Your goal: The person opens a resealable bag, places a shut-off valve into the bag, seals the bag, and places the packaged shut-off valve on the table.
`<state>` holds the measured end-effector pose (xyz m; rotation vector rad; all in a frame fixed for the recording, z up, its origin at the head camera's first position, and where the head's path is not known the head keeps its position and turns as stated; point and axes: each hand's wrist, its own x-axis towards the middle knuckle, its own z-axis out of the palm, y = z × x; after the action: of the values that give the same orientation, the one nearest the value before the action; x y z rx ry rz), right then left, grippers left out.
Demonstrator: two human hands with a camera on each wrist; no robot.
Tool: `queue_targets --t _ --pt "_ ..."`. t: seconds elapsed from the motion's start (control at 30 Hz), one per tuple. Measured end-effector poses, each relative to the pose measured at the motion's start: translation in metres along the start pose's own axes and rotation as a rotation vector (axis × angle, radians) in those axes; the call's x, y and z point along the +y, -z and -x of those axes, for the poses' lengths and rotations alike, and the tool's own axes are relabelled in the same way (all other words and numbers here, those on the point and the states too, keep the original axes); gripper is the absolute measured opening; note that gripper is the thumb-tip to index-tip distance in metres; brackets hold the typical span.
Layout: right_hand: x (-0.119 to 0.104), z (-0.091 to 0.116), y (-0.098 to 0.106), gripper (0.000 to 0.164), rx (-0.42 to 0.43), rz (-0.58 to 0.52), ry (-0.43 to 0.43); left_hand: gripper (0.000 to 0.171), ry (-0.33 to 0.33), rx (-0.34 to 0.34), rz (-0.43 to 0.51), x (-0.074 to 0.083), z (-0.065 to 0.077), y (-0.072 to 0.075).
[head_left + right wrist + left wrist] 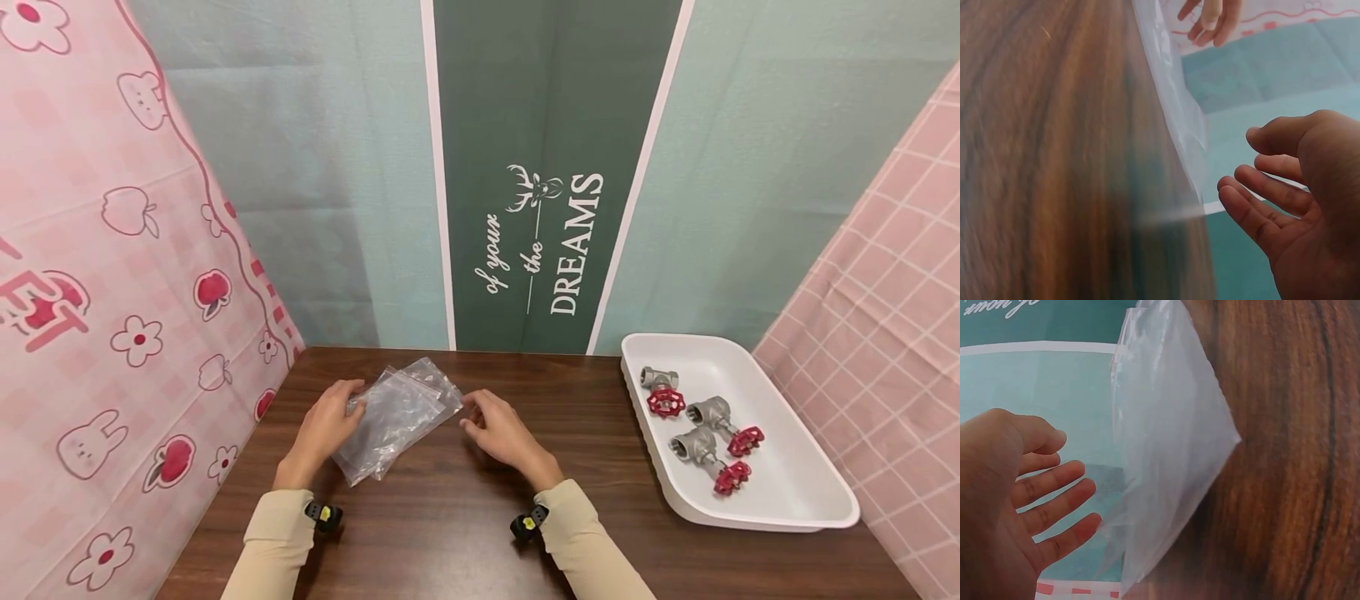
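Observation:
Clear zip bags (397, 412) lie overlapping on the dark wood table, between the two hands. My left hand (330, 425) is at the left edge of the bags, fingers spread and relaxed, thumb apart from them. In the left wrist view the plastic bags (1166, 437) stand out beside the fingertips, and nothing is pinched. My right hand (501, 427) is by the right corner of the bags, fingers loosely bent with a gap to the thumb. The right wrist view shows that hand (1297, 194) holding nothing, near the edge of the bags (1175, 106).
A white tray (795, 492) stands on the right of the wooden table (450, 533). In it lie three metal valves (701, 446) with red handwheels. Printed cloths hang behind and on both sides; the back one (360, 208) meets the table's far edge.

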<state>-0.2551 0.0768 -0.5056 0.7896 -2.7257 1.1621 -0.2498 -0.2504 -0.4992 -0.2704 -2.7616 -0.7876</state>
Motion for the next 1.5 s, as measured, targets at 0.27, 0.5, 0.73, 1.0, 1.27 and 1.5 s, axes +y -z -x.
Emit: queue_targets --t 0.27,0.5,0.73,1.0,1.27,1.5 --pt "-0.006 -0.004 -0.015 0.029 -0.022 -0.004 0.024 0.041 0.034 -0.024 0.013 -0.008 0.002 -0.004" --pt "-0.009 -0.009 -0.026 0.032 -0.032 -0.005 0.044 0.045 0.061 -0.049 0.015 -0.011 0.003 -0.006" --pt "-0.014 -0.013 -0.038 0.031 -0.043 -0.021 0.044 0.046 0.093 -0.073 0.017 -0.011 0.003 -0.009" --pt "-0.019 -0.017 -0.048 0.027 -0.040 -0.005 0.051 0.046 0.089 -0.074 -0.024 -0.013 0.003 -0.009" --pt "-0.019 -0.019 -0.056 0.025 -0.047 -0.002 0.037 0.044 0.090 -0.074 -0.043 -0.014 0.001 -0.011" --pt "-0.021 -0.019 -0.060 0.024 -0.046 0.002 0.045 0.043 0.086 -0.070 -0.052 -0.014 0.001 -0.011"
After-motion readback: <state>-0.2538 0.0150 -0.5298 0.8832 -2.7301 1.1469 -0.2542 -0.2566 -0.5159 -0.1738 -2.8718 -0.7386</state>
